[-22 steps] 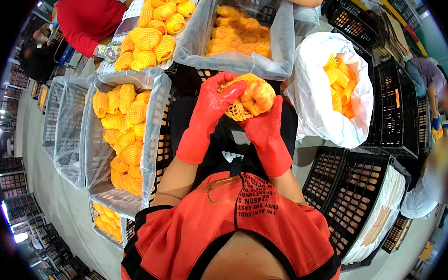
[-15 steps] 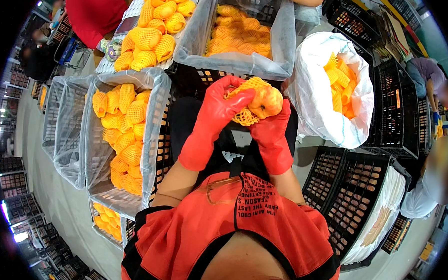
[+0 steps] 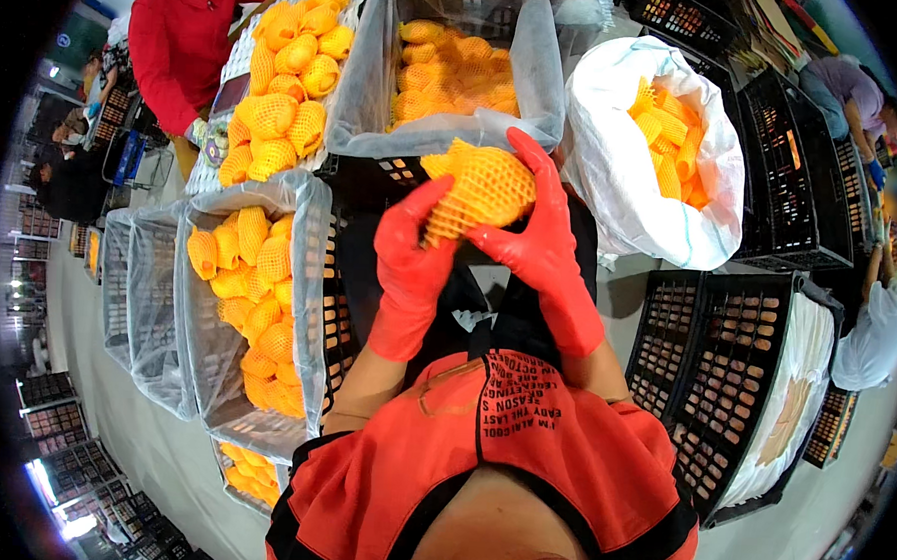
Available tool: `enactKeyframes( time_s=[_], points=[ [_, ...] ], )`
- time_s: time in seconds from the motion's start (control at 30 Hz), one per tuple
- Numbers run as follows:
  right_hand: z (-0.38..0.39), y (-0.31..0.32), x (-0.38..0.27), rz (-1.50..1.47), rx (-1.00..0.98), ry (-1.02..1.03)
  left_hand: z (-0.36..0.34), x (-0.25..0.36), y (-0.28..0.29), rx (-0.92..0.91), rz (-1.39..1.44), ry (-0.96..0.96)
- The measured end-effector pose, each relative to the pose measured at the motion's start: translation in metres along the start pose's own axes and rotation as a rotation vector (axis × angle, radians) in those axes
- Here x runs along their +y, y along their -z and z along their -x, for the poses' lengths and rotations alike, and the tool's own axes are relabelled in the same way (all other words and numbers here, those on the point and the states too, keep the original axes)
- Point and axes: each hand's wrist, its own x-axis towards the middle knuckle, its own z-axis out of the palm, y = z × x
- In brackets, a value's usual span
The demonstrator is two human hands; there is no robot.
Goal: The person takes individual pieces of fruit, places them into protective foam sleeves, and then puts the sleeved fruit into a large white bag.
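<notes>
Both my hands wear red rubber gloves. Between them is a round yellow-orange fruit in a yellow foam net [image 3: 483,193], its skin now almost wholly covered. My left hand [image 3: 410,243] grips the netted fruit at its lower left, thumb and fingers pressed to the net. On the other side my right hand [image 3: 539,229] has thumb and fingers round it, the index finger stretched up along its edge. Just beyond my hands stands a plastic-lined crate [image 3: 536,74] of netted fruit. To the right, a white woven sack [image 3: 706,236] holds loose yellow foam nets.
On my left is another lined crate [image 3: 314,274] full of netted fruit, with nested lined crates beside it. A pile of netted fruit [image 3: 272,117] lies on white padding, beside a person in a red top [image 3: 168,53]. Black crates [image 3: 704,381] stand at my right.
The net now covers the fruit, whose bare end showed before. My right hand has spread along its side and my left has shifted lower. The view has tilted slightly.
</notes>
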Motion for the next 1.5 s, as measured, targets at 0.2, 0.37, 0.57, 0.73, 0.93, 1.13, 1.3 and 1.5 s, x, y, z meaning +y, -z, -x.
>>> enactKeyframes(
  time_s=[0.2, 0.37, 0.57, 0.73, 0.93, 1.13, 1.3, 1.5],
  points=[
    [0.005, -0.007, 0.002, 0.119, 0.083, 0.091, 0.012, 0.016, 0.001, 0.01, -0.247, -0.313],
    [0.0, -0.011, 0.002, 0.27, 0.143, 0.156, 0.009, 0.016, 0.003, -0.18, -0.28, -0.429],
    [0.003, -0.022, 0.043, 0.082, 0.236, 0.073, -0.002, 0.019, -0.001, -0.348, -0.373, -0.488],
    [-0.001, -0.019, 0.03, 0.343, 0.23, 0.364, 0.001, 0.019, 0.011, -0.214, 0.127, 0.01],
    [-0.002, -0.067, 0.056, 0.107, 0.288, 0.263, -0.005, -0.005, -0.008, -0.056, 0.636, 0.517],
    [-0.039, -0.055, 0.022, 0.394, -0.246, 0.373, -0.032, -0.036, 0.033, 0.205, 0.896, 0.477],
    [-0.104, -0.013, 0.061, 0.563, 0.007, 0.343, -0.106, -0.113, 0.14, 0.504, 0.505, 0.469],
    [-0.122, -0.015, 0.101, 0.553, -0.082, 0.324, -0.165, -0.232, 0.269, 0.395, -0.37, 0.521]
  ],
)
